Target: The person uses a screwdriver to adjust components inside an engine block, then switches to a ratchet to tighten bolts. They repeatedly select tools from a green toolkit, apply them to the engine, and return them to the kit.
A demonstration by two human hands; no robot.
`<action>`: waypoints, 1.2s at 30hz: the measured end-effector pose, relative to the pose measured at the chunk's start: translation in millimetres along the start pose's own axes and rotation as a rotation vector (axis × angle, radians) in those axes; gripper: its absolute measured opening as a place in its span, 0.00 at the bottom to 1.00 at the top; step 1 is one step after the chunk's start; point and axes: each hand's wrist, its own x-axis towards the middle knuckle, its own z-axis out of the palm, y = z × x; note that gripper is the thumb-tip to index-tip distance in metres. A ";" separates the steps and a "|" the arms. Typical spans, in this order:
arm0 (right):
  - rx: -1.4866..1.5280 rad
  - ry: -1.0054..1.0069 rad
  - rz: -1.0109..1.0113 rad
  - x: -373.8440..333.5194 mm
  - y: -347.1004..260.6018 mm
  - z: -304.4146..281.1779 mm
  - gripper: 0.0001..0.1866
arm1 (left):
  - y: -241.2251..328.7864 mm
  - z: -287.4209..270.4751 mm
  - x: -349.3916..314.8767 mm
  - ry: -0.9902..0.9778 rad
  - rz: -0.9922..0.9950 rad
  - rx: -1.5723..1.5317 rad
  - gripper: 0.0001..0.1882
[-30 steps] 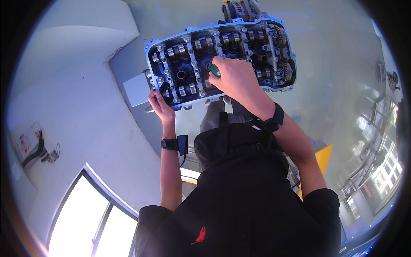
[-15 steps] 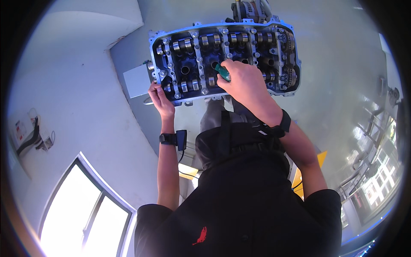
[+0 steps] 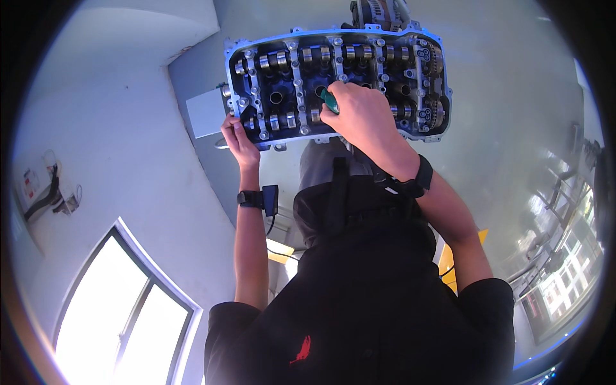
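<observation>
R hand [image 3: 367, 117] has thumb & fingers pinched round a green tool [image 3: 330, 101], held over the mid part of the open engine top [image 3: 309, 78], just beside a round well, tilted w/ its visible end up-left. L hand [image 3: 241, 141] is at the engine's near-left corner, fingers bent onto the rim [image 3: 230, 90]; can't tell from here if they clamp it or just rest.

Handling, my guess: green tool is light, stiff, prob. smooth, so could slip if fingers are oily; best held along the body, thumb opp. fingers, as now. Engine top looks like metal: heavy, rigid, not one to lift by hand. Bare metal may be slick w/ oil, esp. the cam lobes [image 3: 277, 61]. Outer rim is the better place to steady it, clear of the machined lobes & the timing sprockets [image 3: 437, 116] at the R end. Machined faces prob. scratch easily, so keep hard edges off 'em.
</observation>
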 end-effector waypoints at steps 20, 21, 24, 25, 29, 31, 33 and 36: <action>0.033 0.032 0.078 -1.0 -16.0 12.0 0.13 | -5.9 -10.5 5.4 -0.015 0.010 -0.090 0.06; 0.024 0.019 0.089 -1.3 -17.0 11.5 0.12 | -6.4 -10.0 4.0 -0.010 0.014 -0.093 0.06; 0.009 0.013 0.106 -1.2 -16.1 9.3 0.12 | -5.9 -8.5 2.9 -0.013 0.015 -0.079 0.06; 0.002 0.016 0.107 -1.1 -15.4 8.4 0.12 | -4.5 -7.5 3.1 -0.014 0.008 -0.061 0.06; 0.015 -0.013 0.129 2.4 -14.4 5.2 0.12 | -6.6 -6.0 3.8 -0.030 0.014 -0.057 0.07; 0.002 -0.027 0.109 3.8 -16.8 2.7 0.12 | -7.0 -7.2 3.0 -0.022 0.012 -0.086 0.07; -0.003 -0.023 0.106 3.8 -14.5 6.1 0.12 | -6.7 -6.4 2.3 -0.024 0.018 -0.079 0.07; -0.004 -0.018 0.114 5.2 -11.9 10.5 0.12 | -5.7 -5.4 5.0 -0.033 0.022 -0.065 0.07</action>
